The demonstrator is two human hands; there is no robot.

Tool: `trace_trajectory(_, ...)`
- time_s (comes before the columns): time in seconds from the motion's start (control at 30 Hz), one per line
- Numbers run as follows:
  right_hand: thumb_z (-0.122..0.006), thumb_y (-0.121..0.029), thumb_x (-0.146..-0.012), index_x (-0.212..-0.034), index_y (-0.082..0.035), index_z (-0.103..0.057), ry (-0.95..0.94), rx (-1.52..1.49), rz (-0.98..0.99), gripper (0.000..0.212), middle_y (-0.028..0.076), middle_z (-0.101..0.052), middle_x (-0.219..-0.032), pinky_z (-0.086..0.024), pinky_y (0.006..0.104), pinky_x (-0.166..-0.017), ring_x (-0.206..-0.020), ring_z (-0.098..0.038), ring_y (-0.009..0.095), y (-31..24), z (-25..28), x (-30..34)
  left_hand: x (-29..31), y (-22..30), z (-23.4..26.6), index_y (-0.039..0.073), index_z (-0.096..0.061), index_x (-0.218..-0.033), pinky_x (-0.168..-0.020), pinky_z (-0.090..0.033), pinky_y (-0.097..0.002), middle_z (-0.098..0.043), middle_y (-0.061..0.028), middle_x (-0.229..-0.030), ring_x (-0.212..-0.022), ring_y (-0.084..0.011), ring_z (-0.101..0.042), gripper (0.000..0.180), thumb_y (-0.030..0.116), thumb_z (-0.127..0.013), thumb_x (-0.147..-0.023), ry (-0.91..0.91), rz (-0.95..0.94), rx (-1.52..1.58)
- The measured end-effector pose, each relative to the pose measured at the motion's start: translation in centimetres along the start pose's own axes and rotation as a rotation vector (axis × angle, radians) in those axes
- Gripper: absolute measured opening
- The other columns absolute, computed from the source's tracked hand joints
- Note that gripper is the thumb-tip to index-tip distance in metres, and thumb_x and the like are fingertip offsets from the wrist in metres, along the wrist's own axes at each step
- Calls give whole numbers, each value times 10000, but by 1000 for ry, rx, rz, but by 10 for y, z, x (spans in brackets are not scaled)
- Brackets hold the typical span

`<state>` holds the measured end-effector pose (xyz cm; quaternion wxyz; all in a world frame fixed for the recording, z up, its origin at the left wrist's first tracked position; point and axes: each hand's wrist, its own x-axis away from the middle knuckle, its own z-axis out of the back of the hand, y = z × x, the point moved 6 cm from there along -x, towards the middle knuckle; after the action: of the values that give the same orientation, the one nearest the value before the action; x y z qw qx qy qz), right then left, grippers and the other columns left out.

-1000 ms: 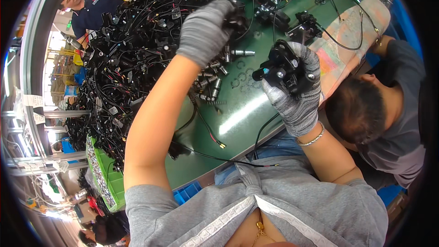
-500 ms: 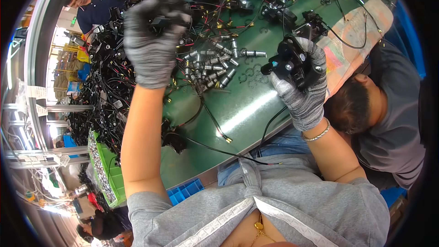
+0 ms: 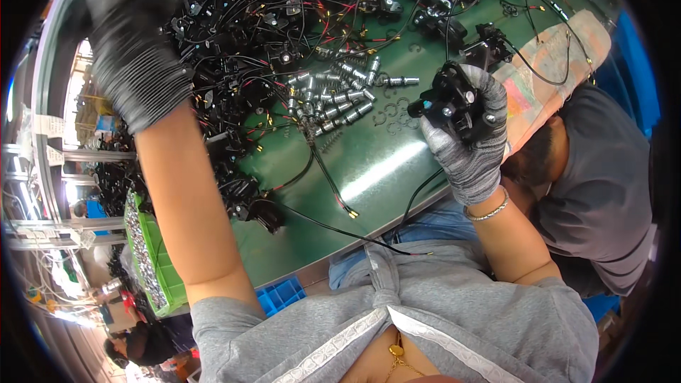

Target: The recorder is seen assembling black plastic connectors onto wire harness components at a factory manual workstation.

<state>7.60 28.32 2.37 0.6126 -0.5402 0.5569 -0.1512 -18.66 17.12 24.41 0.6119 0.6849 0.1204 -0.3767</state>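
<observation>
My right hand (image 3: 472, 135), in a grey knitted glove, is wrapped round a black housing with bolts (image 3: 450, 99), held over the table's near right part. A thin black cable (image 3: 418, 195) runs below this hand. At the upper left, my gloved left hand (image 3: 135, 35) is smeared by motion above the heap's far left end; whether it holds anything cannot be seen. Between the hands lie a loose pile of silver cylindrical pins (image 3: 340, 103), several small springs (image 3: 331, 142) and C-shaped retaining clips (image 3: 390, 115).
A big heap of black cabled housings (image 3: 234, 64) covers the green table's (image 3: 319, 227) far and left sides. A stained pad (image 3: 560, 71) lies on the right edge, beside a bent-over person (image 3: 596, 184). A green bin (image 3: 159, 262) stands lower left, near a blue crate (image 3: 280, 294).
My left hand has swung up and left, from beside the pins to the far left end of the heap. The right hand keeps hold of the black housing, almost unmoved.
</observation>
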Motion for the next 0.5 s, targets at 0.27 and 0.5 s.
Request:
trace_trajectory(0.27, -748, 52, -673, -1230, -81, -454, -23, 37, 15, 644, 84, -550, -1161, -508, 310, -877, -1028, -585, 173, -4, -1, -2, 78, -70, -154, 40, -461, -1291, -782, -518, -426, -615, -117, -1125, -952, -287, -612, 540, 369, -641, -903, -803, 760, 687)
trace_trajectory(0.5, -742, 62, -671, -1239, -74, -440, 22, -79, -4, 657, 92, -533, -1173, -506, 299, -883, -1031, -560, 164, -4, -1, 0, 124, -106, -204, 91, -463, -1375, -950, -467, -379, -598, -231, -1204, -1115, -324, -583, 698, 419, -702, -807, -1130, 86, -587)
